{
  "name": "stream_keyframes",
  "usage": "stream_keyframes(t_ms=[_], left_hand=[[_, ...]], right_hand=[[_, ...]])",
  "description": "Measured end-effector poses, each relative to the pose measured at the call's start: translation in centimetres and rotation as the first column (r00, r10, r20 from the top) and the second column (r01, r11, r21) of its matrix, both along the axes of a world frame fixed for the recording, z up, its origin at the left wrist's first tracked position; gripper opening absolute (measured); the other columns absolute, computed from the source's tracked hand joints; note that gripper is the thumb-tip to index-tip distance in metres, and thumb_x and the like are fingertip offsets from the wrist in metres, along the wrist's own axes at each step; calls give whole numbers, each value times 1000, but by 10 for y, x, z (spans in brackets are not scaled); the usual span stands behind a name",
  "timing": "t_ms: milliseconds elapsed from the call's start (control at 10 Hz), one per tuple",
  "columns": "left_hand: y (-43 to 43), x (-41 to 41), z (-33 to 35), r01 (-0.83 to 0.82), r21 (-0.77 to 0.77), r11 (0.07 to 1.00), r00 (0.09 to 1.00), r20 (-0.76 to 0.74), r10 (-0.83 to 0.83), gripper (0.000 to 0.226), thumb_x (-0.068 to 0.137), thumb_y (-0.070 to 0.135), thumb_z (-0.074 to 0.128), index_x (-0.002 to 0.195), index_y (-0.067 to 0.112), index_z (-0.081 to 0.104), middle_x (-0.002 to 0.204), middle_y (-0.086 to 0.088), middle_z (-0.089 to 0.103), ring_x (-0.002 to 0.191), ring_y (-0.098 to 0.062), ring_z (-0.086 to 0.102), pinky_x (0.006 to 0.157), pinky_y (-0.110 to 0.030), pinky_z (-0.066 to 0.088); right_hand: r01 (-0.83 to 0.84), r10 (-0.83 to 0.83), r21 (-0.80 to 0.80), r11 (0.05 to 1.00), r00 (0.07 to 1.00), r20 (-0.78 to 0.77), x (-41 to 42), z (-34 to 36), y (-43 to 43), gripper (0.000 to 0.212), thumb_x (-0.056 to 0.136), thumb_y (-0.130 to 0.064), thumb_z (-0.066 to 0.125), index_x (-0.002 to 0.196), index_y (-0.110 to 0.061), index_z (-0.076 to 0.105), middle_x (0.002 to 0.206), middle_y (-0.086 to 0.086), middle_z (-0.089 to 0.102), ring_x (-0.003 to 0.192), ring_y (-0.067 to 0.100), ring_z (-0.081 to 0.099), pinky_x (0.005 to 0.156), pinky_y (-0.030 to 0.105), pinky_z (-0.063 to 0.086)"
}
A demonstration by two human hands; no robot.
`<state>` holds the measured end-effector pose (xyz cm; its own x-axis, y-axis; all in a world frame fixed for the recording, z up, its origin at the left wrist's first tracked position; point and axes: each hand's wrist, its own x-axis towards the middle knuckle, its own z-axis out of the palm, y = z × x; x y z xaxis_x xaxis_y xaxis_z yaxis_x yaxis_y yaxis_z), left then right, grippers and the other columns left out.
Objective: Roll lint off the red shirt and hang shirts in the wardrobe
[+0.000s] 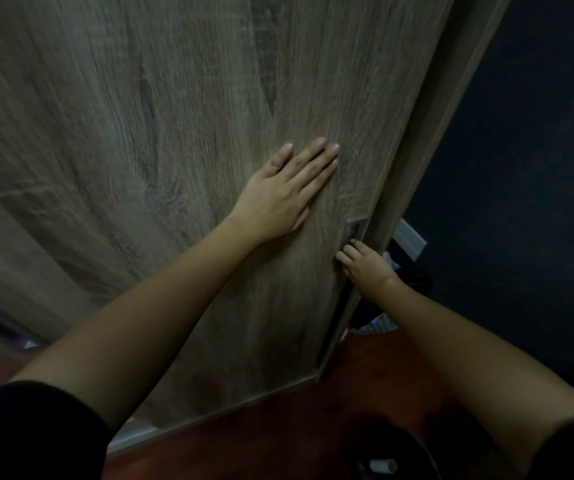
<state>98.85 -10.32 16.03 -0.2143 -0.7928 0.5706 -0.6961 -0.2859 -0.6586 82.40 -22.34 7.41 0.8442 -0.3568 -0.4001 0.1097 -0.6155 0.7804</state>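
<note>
Wardrobe door [140, 133] fills the view: a wood-grain panel, stiff, and heavy I'd guess; likely slides. My left hand [278, 195] lies flat on the door, fingers straight, left of the recessed handle [355, 230]. My right hand [365, 265] is just below that handle by the door's right edge, fingers hooked into the recess. That recess is the place to grip; the smooth face only takes a palm push. Red shirt not in view. Checked cloth [381, 323] shows low, past the door's right edge.
</note>
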Motion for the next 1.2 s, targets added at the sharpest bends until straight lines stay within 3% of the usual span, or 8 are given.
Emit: stream_keyframes(t_ms=[300, 500, 600, 700, 800, 900, 1000, 1200], left_hand=[[-30, -23, 1, -71, 8, 997, 997, -28, 71, 61, 90, 34, 36, 146, 11, 27, 153, -6, 30, 141, -23, 27, 111, -42, -4], [-28, -40, 6, -169, 54, 984, 980, -94, 174, 60, 89, 33, 31, 146, 12, 27, 153, -5, 30, 141, -24, 28, 114, -44, 4], [-23, -53, 18, -192, 195, 962, 951, -205, 232, 61, 93, 27, 32, 149, 13, 11, 158, -5, 10, 146, -23, 8, 115, -43, 0], [-19, -66, 24, -177, 260, 949, 902, -344, 263, 65, 93, 22, 32, 149, 12, 0, 159, -6, -2, 146, -23, -4, 115, -41, -4], [-11, -87, 16, -177, 270, 947, 815, -500, 294, 69, 93, 20, 38, 149, 9, -1, 158, -9, -5, 146, -23, -7, 116, -39, -3], [-10, -101, 5, -159, 338, 928, 736, -585, 339, 68, 95, 23, 38, 149, 9, -1, 158, -9, -6, 146, -22, -7, 117, -39, -1], [-16, -121, -11, -87, 479, 873, 652, -635, 414, 65, 97, 29, 33, 149, 10, -1, 159, -7, -6, 146, -22, -6, 117, -40, 2], [-37, -164, -12, 2, 602, 798, 513, -686, 516, 64, 98, 40, 23, 149, 12, -2, 159, -3, -7, 146, -21, -7, 117, -44, 2]], right_hand=[[-27, 25, 33, 999, 998, 52, -17, -3, -36, 58, 94, -29, 43, 145, -11, 23, 151, 9, 20, 137, 27, 22, 118, 40, 11], [-98, 95, 33, 995, 992, 85, -13, -8, -43, 53, 96, -28, 38, 144, -9, 27, 147, 10, 26, 133, 27, 26, 115, 37, 18], [-82, 77, 43, 996, 993, 93, -17, -8, -41, 51, 97, -31, 35, 144, -11, 27, 148, 9, 24, 134, 27, 24, 116, 37, 15], [-32, 20, 115, 993, 994, 105, -27, -7, -40, 57, 96, -35, 35, 146, -11, 20, 152, 10, 20, 139, 27, 19, 117, 38, 9], [92, -188, 391, 916, 959, 214, -53, 6, -39, 68, 94, -35, 39, 148, -10, 8, 158, 9, 11, 145, 24, 10, 118, 38, 6], [139, -395, 565, 813, 845, 360, -76, 22, -41, 66, 95, -33, 37, 148, -9, 7, 158, 9, 10, 145, 23, 10, 118, 37, 6], [208, -647, 706, 677, 624, 438, -114, 41, -34, 62, 99, -33, 26, 148, -5, 2, 159, 11, 0, 146, 22, 2, 118, 36, 4], [244, -768, 761, 601, 439, 466, -157, 74, -2, 64, 99, -38, 20, 148, -2, -2, 158, 12, -6, 146, 22, -3, 117, 35, 0]])
